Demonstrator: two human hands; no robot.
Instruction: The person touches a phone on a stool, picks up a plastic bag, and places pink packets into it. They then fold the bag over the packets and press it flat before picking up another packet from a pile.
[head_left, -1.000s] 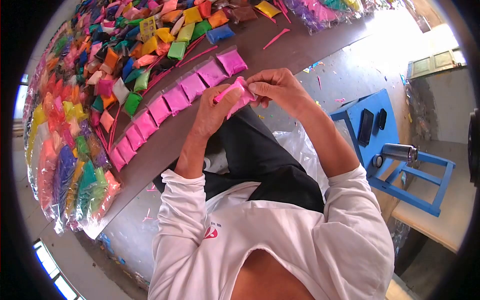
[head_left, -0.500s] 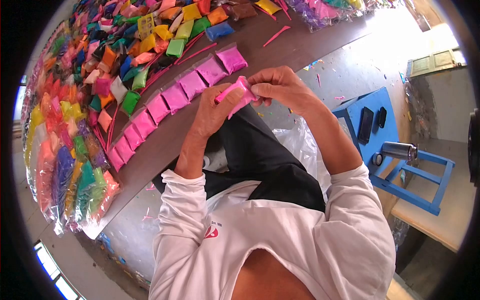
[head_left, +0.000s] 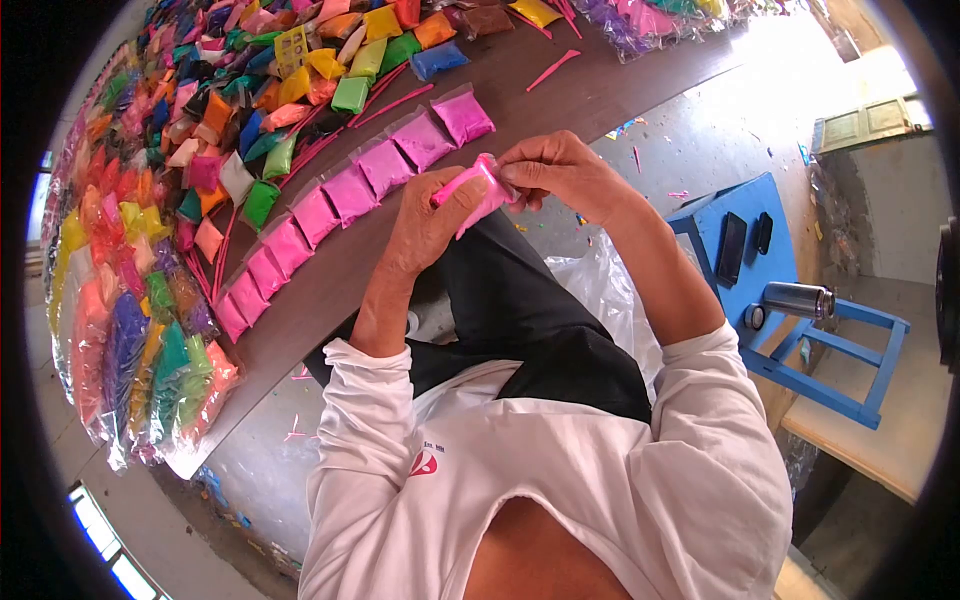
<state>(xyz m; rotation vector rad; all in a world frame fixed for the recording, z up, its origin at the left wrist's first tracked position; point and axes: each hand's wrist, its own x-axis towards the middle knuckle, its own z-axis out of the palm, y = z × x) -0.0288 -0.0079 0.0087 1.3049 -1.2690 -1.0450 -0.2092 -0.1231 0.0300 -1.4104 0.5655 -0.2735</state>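
Observation:
My left hand [head_left: 428, 222] is wrapped round a pink plastic packet [head_left: 482, 205], its thumb lying along the near side. At the packet's upper right end, my right hand [head_left: 560, 172] pinches the edge of the wrapping between thumb and fingers. Both hands are above my lap, by the near edge of the brown table [head_left: 545, 112]. Just beyond them, a row of pink and magenta packets [head_left: 350, 195] lies side by side along the table. Thin pink strips [head_left: 395, 105] lie behind that row.
A heap of coloured packets [head_left: 215, 115] covers the far left of the table, with bagged ones [head_left: 130, 345] nearer. On the right a blue stool [head_left: 735, 245] bears two dark objects and a metal flask [head_left: 798, 300]. Clear plastic [head_left: 600, 290] hangs beside my leg.
My right hand has shifted very slightly at the packet's end. My left hand keeps its hold, and the row of packets is unchanged.

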